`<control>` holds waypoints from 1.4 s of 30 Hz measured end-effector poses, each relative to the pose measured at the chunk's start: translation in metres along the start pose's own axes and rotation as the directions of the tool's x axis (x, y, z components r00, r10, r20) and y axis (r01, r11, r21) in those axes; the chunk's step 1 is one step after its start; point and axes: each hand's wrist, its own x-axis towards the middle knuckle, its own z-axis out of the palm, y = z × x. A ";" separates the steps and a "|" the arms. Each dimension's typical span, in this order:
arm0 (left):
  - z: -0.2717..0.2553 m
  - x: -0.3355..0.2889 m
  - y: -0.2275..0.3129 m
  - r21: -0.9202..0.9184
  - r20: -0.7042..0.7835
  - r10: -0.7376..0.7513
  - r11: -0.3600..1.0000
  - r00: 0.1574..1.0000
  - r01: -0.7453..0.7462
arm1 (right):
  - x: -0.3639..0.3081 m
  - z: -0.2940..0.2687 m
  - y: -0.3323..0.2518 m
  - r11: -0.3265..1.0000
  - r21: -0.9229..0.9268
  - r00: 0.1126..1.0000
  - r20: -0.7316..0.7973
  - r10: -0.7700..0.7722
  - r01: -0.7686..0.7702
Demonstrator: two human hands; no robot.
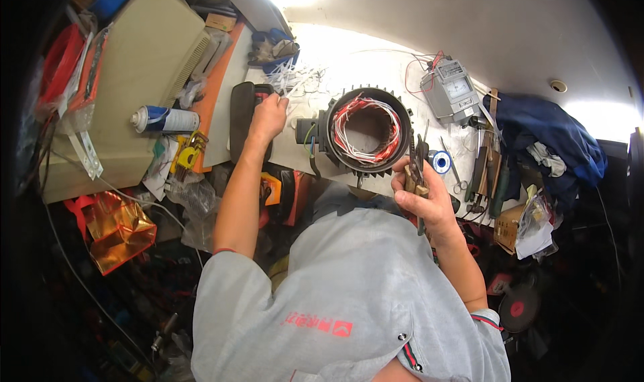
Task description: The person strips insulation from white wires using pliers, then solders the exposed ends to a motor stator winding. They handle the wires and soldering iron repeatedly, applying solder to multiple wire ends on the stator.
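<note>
A motor stator [406,128] in a dark finned housing stands on the white bench, with red and white windings [341,128] round its inside. To its left, my left hand [268,119] is closed, its fingertips pinching white cable ties at the edge of a loose pile of cable ties [302,80]. How many it pinches I cannot make out. My right hand [433,197] is wrapped round a dark, pointed hand tool [417,164] beside the stator's right side. It looks like pliers, but the fingers partly hide it. A black box [296,131] with wires juts from the stator's left side.
A grey meter [453,90] with red leads stands at the back right. Near it lie a solder spool [440,161], scissors [459,181], several hand tools [486,171] and blue cloth [550,130]. Leftward are a black case [241,120] and a spray can [166,120].
</note>
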 end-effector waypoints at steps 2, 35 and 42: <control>-0.012 -0.006 0.005 -0.262 0.194 -0.154 0.944 0.969 0.203 | -0.001 0.000 0.000 1.000 -0.003 1.000 -0.011 0.012 -0.012; 0.032 -0.149 0.118 -0.723 0.685 0.251 0.344 0.683 0.599 | 0.055 0.007 -0.018 0.952 -0.300 0.991 -0.092 -0.095 0.063; 0.014 -0.153 0.125 -0.699 0.691 0.241 0.460 0.681 0.547 | 0.012 -0.028 -0.016 0.906 -0.228 0.896 0.191 0.401 -0.357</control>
